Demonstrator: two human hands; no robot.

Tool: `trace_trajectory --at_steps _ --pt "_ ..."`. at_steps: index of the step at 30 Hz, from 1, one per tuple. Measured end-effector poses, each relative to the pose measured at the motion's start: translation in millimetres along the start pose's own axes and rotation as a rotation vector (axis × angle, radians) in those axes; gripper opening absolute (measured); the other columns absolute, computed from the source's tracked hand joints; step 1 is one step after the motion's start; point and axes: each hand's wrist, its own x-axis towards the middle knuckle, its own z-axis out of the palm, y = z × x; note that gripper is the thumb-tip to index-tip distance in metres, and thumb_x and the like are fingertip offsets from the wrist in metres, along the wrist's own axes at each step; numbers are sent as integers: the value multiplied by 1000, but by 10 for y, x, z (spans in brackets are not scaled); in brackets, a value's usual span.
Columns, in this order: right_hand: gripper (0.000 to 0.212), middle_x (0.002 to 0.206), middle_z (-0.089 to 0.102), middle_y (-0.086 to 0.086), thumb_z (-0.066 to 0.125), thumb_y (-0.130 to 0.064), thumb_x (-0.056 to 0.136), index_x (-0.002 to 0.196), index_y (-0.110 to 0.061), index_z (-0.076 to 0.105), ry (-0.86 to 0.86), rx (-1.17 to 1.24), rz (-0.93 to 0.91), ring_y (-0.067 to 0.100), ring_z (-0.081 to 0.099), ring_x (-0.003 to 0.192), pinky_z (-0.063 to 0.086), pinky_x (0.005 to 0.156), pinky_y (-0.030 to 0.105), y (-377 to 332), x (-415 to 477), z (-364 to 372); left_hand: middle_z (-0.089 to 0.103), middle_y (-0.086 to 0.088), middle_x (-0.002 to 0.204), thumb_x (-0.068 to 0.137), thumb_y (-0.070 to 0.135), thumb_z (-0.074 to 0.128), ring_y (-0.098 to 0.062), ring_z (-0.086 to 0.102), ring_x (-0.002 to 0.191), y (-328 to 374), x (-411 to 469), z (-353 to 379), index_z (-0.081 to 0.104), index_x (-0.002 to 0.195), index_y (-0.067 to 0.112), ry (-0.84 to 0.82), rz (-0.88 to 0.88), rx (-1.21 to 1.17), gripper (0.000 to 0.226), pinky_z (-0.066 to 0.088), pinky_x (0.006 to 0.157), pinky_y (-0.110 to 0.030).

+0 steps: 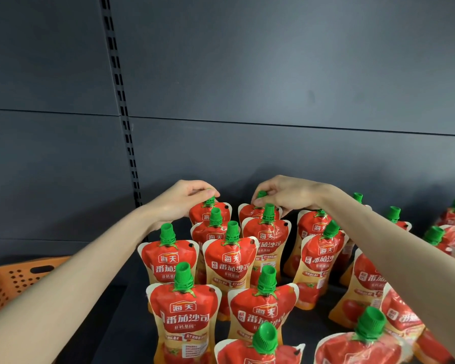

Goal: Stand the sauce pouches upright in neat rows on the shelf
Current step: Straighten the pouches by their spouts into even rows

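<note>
The left hand (181, 202) pinched the green cap of the left pouch (222, 212) from above, fingers curled round the spout. The right hand (286, 195) seemed to grip the right pouch (247, 212) the same way, though its fingers hid most of that cap. Each pouch hung straight below its grip, long axis upright, base down on the shelf (121, 324) (the back row, beyond the nearer pouches). A narrow gap lay between the two grips. Any squaring up would likely be a small nudge from above, each hand being nearest its own pouch.
</note>
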Motion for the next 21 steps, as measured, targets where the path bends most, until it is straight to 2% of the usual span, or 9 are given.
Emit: trace_trajectory --at_steps 7,14,19,21 --pt "26 110 66 2 48 -35 95 115 -21 59 10 44 4 14 65 100 55 86 31 11 -44 10 68 7 105 94 37 48 -9 65 100 13 -8 22 64 105 33 14 -1 58 20 51 92 -37" --pt "33 110 66 6 46 -37 95 118 -16 58 76 78 -7 17 64 101 52 94 37 4 -93 14 66 5 111 93 39 48 -12 61 107 64 -38 14 62 110 32 35 9 95 23 48 97 -43" --pt "34 113 64 5 47 -37 95 119 -16 57 109 64 -15 17 62 104 51 95 37 -14 -120 38 66 4 112 93 38 49 -12 62 106 72 -49 5 60 114 28 55 5 113 26 48 98 -41" --pt "33 114 63 2 49 -37 94 118 -17 58 140 64 -26 16 61 105 51 94 35 -24 -136 32 65 3 114 94 35 49 -11 61 107 89 -54 -2 60 116 26 67 3 110 26 47 97 -34"
